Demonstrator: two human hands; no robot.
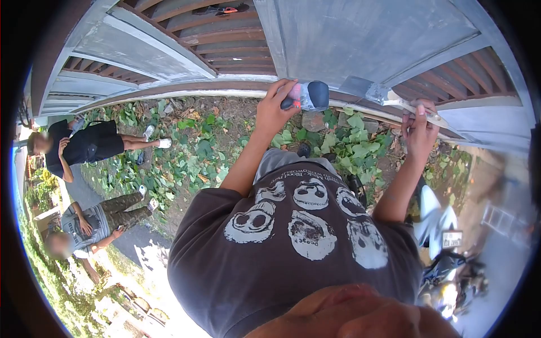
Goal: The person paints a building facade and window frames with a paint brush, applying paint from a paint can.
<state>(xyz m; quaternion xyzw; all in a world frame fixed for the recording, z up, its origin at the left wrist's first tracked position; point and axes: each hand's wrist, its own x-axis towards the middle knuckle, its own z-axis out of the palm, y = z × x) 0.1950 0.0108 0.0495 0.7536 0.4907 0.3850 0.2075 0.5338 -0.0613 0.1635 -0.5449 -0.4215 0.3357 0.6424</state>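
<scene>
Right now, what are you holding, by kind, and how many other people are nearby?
Small container: 1, in left hand
Scraper: 1, in right hand
Other people: 2
Total: 4

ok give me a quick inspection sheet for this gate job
surface: grey painted metal gate with brown slats
job's things: flat-bladed metal scraper with pale handle, blade against the gate; small grey and dark-blue object, kind unclear
clutter: green leaves and a stone on dirt below the gate
hands: left hand closed on the small object; right hand closed on the scraper handle
cables: nothing seen
surroundings: two other people at left; parked motorbike at right
</scene>
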